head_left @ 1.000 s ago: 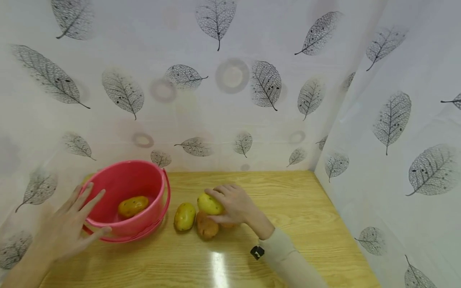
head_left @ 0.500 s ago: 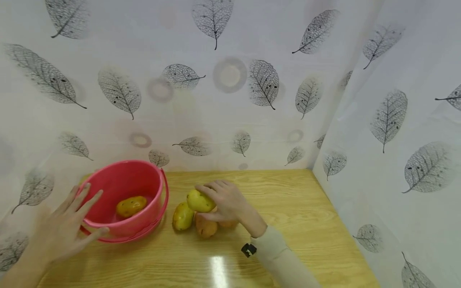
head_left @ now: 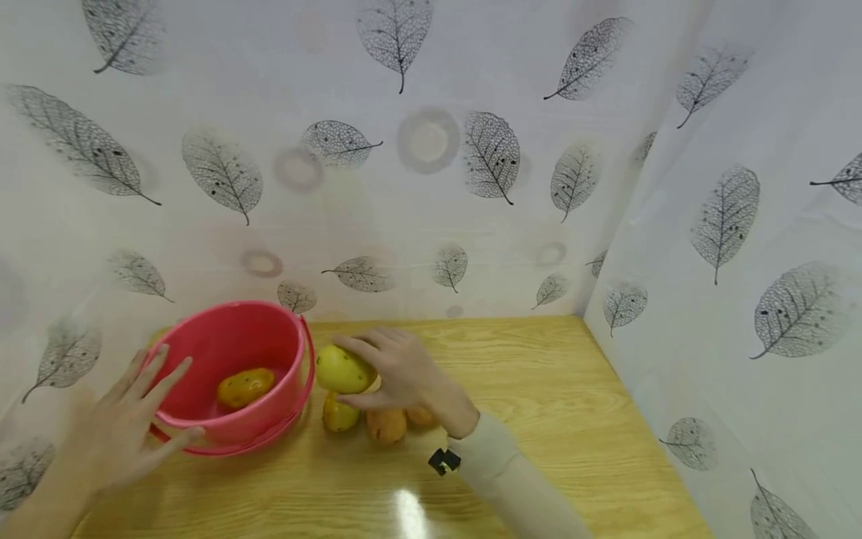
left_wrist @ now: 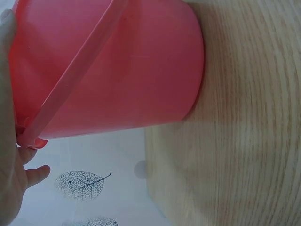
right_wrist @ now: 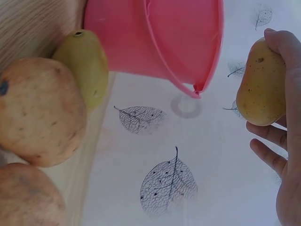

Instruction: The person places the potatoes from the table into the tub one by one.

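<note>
In the head view my right hand (head_left: 397, 370) grips a yellow potato (head_left: 342, 370) between thumb and fingers, raised above the table just right of the pink bucket (head_left: 269, 418). The right wrist view shows the same potato (right_wrist: 261, 84) held clear of the others. My left hand (head_left: 124, 427) is spread over the bucket's left rim, fingers fairly straight. One potato (head_left: 245, 388) lies inside the bucket. Below my right hand, another yellow potato (head_left: 340, 413) and two brown ones sit on the table; the nearer brown potato (head_left: 387, 427) is partly covered by the hand.
The wooden table (head_left: 572, 419) extends to the right and front. Its back edge meets a white curtain (head_left: 431, 224) printed with leaves, which also runs along the right side. The bucket's handle (head_left: 312, 359) hangs down on its right side.
My right hand has lifted the yellow potato off the group and carried it left, towards the bucket. The left hand has stayed at the bucket's rim.
</note>
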A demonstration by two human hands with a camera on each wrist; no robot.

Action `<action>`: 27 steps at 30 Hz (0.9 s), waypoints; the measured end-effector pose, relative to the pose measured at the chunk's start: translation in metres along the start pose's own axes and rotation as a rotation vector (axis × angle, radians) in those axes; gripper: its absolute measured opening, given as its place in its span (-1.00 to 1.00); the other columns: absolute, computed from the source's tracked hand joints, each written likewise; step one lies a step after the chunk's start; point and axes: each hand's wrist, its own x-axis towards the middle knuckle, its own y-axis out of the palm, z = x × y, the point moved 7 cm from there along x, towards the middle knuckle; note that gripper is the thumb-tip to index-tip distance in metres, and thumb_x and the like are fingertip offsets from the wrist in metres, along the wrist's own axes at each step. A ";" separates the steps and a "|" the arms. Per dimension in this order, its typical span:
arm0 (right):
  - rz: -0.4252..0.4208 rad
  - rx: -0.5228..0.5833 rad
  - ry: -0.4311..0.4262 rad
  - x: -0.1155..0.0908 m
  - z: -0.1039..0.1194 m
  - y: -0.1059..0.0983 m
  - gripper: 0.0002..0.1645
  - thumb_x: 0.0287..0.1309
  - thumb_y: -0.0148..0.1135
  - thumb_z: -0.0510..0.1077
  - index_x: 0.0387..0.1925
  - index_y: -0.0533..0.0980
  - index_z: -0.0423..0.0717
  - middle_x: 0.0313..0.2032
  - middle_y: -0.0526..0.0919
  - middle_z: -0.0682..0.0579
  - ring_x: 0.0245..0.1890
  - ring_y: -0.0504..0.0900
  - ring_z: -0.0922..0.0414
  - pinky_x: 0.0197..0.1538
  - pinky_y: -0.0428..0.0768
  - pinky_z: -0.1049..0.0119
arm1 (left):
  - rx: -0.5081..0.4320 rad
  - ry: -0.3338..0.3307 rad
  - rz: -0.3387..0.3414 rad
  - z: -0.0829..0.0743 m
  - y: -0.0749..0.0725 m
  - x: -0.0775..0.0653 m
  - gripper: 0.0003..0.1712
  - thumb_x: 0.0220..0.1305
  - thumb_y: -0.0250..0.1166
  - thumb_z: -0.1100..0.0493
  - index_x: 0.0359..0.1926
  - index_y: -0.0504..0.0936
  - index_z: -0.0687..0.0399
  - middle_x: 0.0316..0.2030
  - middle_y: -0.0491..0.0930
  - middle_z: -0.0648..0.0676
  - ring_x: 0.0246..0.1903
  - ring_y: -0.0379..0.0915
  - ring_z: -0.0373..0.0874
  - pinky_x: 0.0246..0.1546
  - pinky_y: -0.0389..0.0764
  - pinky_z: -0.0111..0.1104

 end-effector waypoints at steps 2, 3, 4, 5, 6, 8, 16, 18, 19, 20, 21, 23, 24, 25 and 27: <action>0.002 0.008 -0.018 0.007 0.003 -0.001 0.01 0.02 0.52 0.43 0.38 0.52 0.00 0.13 0.76 0.07 0.09 0.76 0.17 0.28 0.66 0.40 | -0.002 0.003 -0.007 0.000 0.000 0.000 0.29 0.18 0.40 -0.43 0.70 0.02 0.04 0.73 -0.25 0.24 0.73 -0.59 0.15 0.03 0.35 0.68; 0.004 0.013 -0.026 0.011 0.004 -0.001 0.00 0.03 0.51 0.43 0.39 0.52 0.00 0.13 0.75 0.07 0.10 0.75 0.17 0.30 0.65 0.40 | -0.004 0.004 -0.010 0.000 -0.001 0.000 0.29 0.17 0.40 -0.43 0.69 0.03 0.05 0.72 -0.24 0.25 0.73 -0.58 0.15 0.04 0.34 0.68; 0.005 0.014 -0.037 0.014 0.006 -0.001 0.00 0.04 0.51 0.43 0.38 0.52 -0.01 0.14 0.75 0.07 0.11 0.75 0.17 0.31 0.64 0.40 | -0.006 0.004 -0.011 0.000 -0.001 0.000 0.29 0.17 0.40 -0.43 0.69 0.03 0.05 0.72 -0.23 0.25 0.73 -0.58 0.15 0.05 0.33 0.69; 0.005 0.014 -0.047 0.018 0.007 0.000 -0.01 0.04 0.50 0.43 0.38 0.52 -0.01 0.14 0.75 0.07 0.10 0.75 0.17 0.31 0.64 0.41 | -0.003 -0.001 -0.005 0.000 0.000 0.000 0.29 0.18 0.40 -0.43 0.70 0.02 0.05 0.72 -0.25 0.26 0.72 -0.59 0.16 0.06 0.32 0.69; 0.004 0.014 -0.057 0.022 0.008 -0.001 -0.01 0.05 0.50 0.43 0.37 0.53 -0.02 0.14 0.75 0.06 0.10 0.76 0.17 0.29 0.64 0.42 | 0.000 -0.004 0.000 0.000 0.000 0.000 0.29 0.18 0.39 -0.43 0.70 0.02 0.05 0.72 -0.26 0.26 0.72 -0.60 0.17 0.07 0.31 0.69; 0.003 0.007 -0.074 0.028 0.011 0.000 -0.01 0.03 0.50 0.44 0.36 0.55 -0.03 0.13 0.75 0.06 0.08 0.76 0.17 0.27 0.65 0.41 | 0.002 -0.009 0.011 0.000 0.001 0.001 0.29 0.19 0.38 -0.43 0.70 0.01 0.06 0.72 -0.27 0.27 0.72 -0.60 0.20 0.08 0.31 0.68; 0.038 -0.057 -0.150 0.053 0.025 0.010 0.00 0.08 0.42 0.51 0.37 0.55 0.00 0.09 0.77 0.09 0.10 0.73 0.17 0.30 0.63 0.39 | 0.020 -0.024 0.025 0.000 0.002 0.002 0.31 0.17 0.38 -0.44 0.70 0.00 0.07 0.71 -0.25 0.31 0.71 -0.61 0.22 0.06 0.38 0.64; 0.064 -0.076 -0.161 0.058 0.028 0.013 0.00 0.10 0.38 0.53 0.39 0.54 0.02 0.10 0.76 0.12 0.13 0.69 0.18 0.32 0.60 0.39 | 0.019 -0.031 0.026 0.000 0.003 0.002 0.30 0.18 0.38 -0.45 0.69 0.02 0.09 0.71 -0.24 0.31 0.71 -0.61 0.23 0.06 0.39 0.64; 0.081 -0.087 -0.166 0.061 0.030 0.015 0.00 0.12 0.36 0.54 0.40 0.53 0.03 0.10 0.75 0.13 0.14 0.66 0.18 0.33 0.58 0.39 | 0.016 -0.034 0.028 0.000 0.003 0.001 0.30 0.18 0.38 -0.44 0.69 0.02 0.10 0.71 -0.25 0.31 0.71 -0.61 0.23 0.06 0.39 0.63; 0.096 -0.102 -0.173 0.064 0.031 0.018 -0.01 0.14 0.34 0.54 0.40 0.52 0.04 0.10 0.75 0.15 0.15 0.65 0.19 0.33 0.57 0.39 | 0.014 -0.038 0.029 0.000 0.003 0.001 0.29 0.18 0.37 -0.44 0.69 0.03 0.10 0.71 -0.24 0.31 0.71 -0.60 0.24 0.05 0.40 0.63; 0.110 -0.116 -0.177 0.067 0.032 0.020 -0.01 0.15 0.32 0.55 0.41 0.52 0.05 0.11 0.74 0.16 0.14 0.64 0.20 0.32 0.57 0.40 | 0.009 -0.039 0.028 0.000 0.003 0.002 0.28 0.19 0.37 -0.44 0.68 0.05 0.11 0.71 -0.24 0.31 0.71 -0.60 0.24 0.06 0.39 0.63; 0.136 -0.145 -0.182 0.072 0.033 0.024 -0.02 0.17 0.28 0.56 0.43 0.50 0.07 0.12 0.74 0.19 0.13 0.63 0.21 0.31 0.56 0.41 | 0.006 -0.040 0.027 0.000 0.003 0.002 0.28 0.19 0.38 -0.43 0.67 0.06 0.13 0.71 -0.24 0.31 0.71 -0.58 0.25 0.06 0.39 0.63; 0.150 -0.154 -0.184 0.075 0.033 0.027 -0.02 0.18 0.26 0.57 0.43 0.49 0.08 0.12 0.73 0.20 0.13 0.63 0.22 0.31 0.55 0.41 | 0.004 -0.040 0.026 -0.001 0.003 0.002 0.27 0.19 0.38 -0.42 0.67 0.07 0.14 0.71 -0.24 0.31 0.71 -0.58 0.25 0.07 0.39 0.62; 0.161 -0.159 -0.185 0.077 0.033 0.029 -0.02 0.18 0.25 0.57 0.44 0.49 0.09 0.12 0.73 0.21 0.12 0.63 0.23 0.30 0.55 0.41 | 0.002 -0.040 0.027 -0.001 0.003 0.002 0.28 0.18 0.39 -0.42 0.67 0.08 0.15 0.71 -0.24 0.31 0.71 -0.57 0.26 0.07 0.39 0.62; 0.184 -0.162 -0.183 0.082 0.033 0.033 -0.02 0.19 0.24 0.58 0.45 0.47 0.12 0.12 0.73 0.23 0.11 0.65 0.24 0.25 0.55 0.43 | 0.002 -0.039 0.030 -0.001 0.003 0.002 0.27 0.19 0.38 -0.42 0.66 0.07 0.18 0.71 -0.25 0.32 0.71 -0.58 0.26 0.07 0.38 0.63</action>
